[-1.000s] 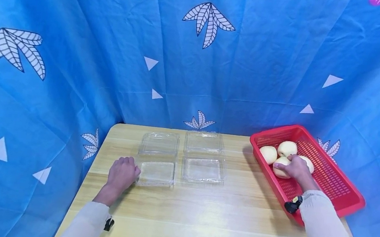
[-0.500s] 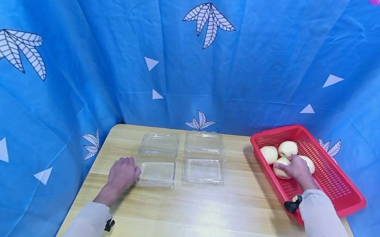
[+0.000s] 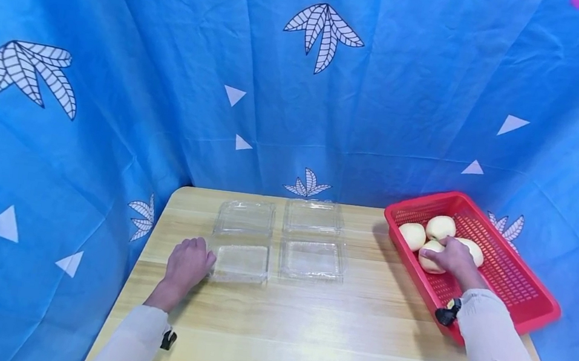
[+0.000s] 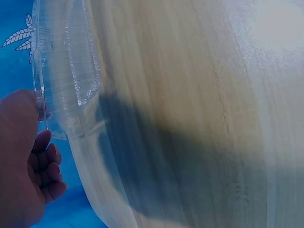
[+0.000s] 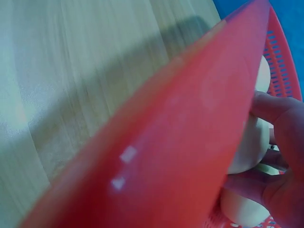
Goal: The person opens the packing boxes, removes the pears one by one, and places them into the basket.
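Note:
My left hand [image 3: 187, 263] is at the left edge of the front-left clear plastic container [image 3: 241, 261]. In the left wrist view, the thumb and forefinger of that hand [image 4: 23, 156] pinch the container's rim [image 4: 40, 95], the other fingers curled. Over in the red basket [image 3: 527, 297], my right hand [image 3: 456, 258] grips a pale yellow round fruit [image 3: 429, 261] sitting among several like it. The right wrist view shows fingers and thumb around this fruit [image 5: 251, 145], partly hidden behind the basket's wall [image 5: 166, 137].
Three more clear containers stand beside and behind the pinched one: back left [image 3: 245, 217], back right [image 3: 313, 216] and front right [image 3: 312, 260]. Everything rests on a wooden table [image 3: 301, 340]. A blue patterned curtain [image 3: 388, 96] closes off the back and sides.
The head view has shifted very slightly. Both hands keep their places and their holds; the fruits, basket and containers have not visibly moved.

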The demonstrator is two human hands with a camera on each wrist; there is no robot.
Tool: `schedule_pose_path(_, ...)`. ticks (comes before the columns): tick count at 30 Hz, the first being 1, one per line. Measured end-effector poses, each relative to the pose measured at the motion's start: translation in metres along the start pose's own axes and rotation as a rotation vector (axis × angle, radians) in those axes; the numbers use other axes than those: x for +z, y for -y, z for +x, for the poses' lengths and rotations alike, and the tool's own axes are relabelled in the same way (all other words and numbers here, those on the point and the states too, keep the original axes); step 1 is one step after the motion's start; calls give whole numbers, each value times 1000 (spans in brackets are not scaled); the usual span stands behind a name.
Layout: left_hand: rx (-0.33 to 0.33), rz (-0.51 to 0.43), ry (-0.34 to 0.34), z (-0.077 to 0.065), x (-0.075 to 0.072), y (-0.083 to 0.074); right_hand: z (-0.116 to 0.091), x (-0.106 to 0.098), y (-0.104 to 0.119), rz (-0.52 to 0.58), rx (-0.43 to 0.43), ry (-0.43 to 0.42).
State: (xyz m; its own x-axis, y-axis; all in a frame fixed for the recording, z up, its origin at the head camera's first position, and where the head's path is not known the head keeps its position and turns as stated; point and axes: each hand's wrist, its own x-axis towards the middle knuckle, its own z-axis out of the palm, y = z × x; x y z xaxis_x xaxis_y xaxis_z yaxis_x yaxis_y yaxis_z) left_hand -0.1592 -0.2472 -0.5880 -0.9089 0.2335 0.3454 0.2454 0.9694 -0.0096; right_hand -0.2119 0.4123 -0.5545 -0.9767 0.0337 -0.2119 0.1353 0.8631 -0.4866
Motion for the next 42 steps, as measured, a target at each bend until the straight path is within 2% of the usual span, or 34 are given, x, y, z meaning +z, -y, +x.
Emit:
schedule_pose_path(9, -160, -216, 158, 5, -4, 0, 0, -1, 2, -41, -20, -9)
schedule_pose_path(13, -221, -268, 231, 5, -5, 1, -2, -2, 5, -72, -8, -6)
schedule_pose_path(15, -244, -278, 246, 6, -4, 1, -3, -4, 6, -72, -4, -4)
schedule_pose_path(26, -284, -304, 247, 7, -3, 0, -7, -2, 12, -78, -28, -2)
schedule_pose_path(34, -311, -323, 232, 6, -8, -2, -14, -1, 15, -108, -72, -54)
schedule_pose_path(42, -313, -317, 226, 9, -12, -2, -26, -11, 18, -147, -96, -91)
